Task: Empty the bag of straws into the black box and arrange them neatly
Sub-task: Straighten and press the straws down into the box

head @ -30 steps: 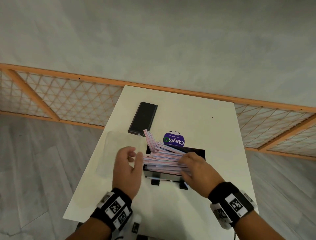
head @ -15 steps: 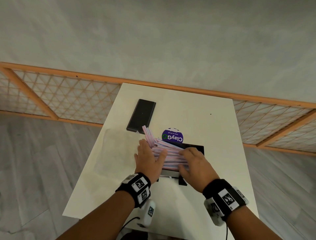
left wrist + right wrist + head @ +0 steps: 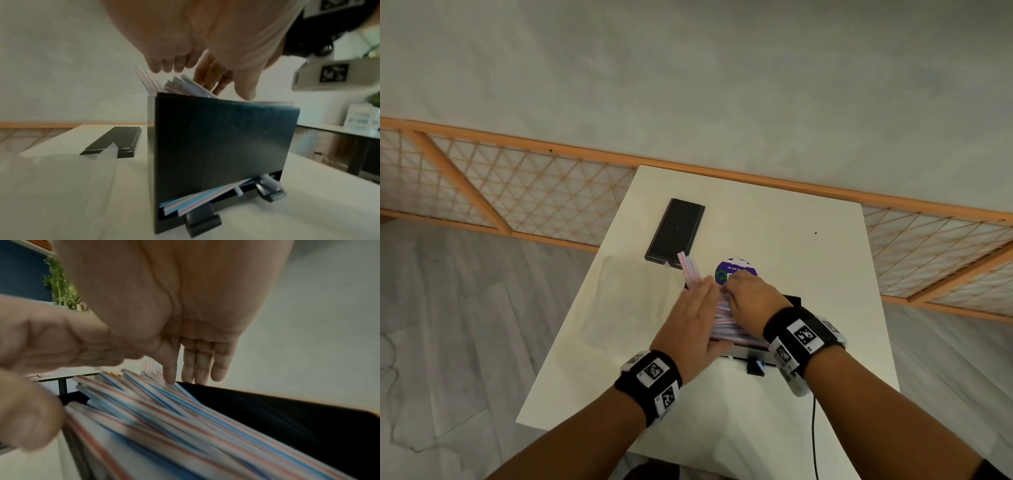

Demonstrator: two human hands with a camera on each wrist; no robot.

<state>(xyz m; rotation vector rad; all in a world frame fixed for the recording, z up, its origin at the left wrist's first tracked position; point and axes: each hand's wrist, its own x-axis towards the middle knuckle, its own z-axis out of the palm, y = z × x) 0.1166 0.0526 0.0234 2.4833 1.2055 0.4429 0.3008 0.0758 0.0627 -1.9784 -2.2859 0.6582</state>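
The straws (image 3: 726,323) lie heaped in the black box (image 3: 222,146), long axis running left to right, a few poking out far-left. The left hand (image 3: 693,329), flat-fingered, presses their left ends; the right hand (image 3: 751,299) (fingers curled) rests on top, grasp unclear.

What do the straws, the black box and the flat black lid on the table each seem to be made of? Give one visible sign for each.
Straws: probably plastic; smooth white tubes with thin blue and red stripes.
Black box: rigid sheet, perhaps acrylic or coated board; flat dark wall with a dull sheen.
Flat black lid: seemingly the same stuff; stepped rim, faint gloss.
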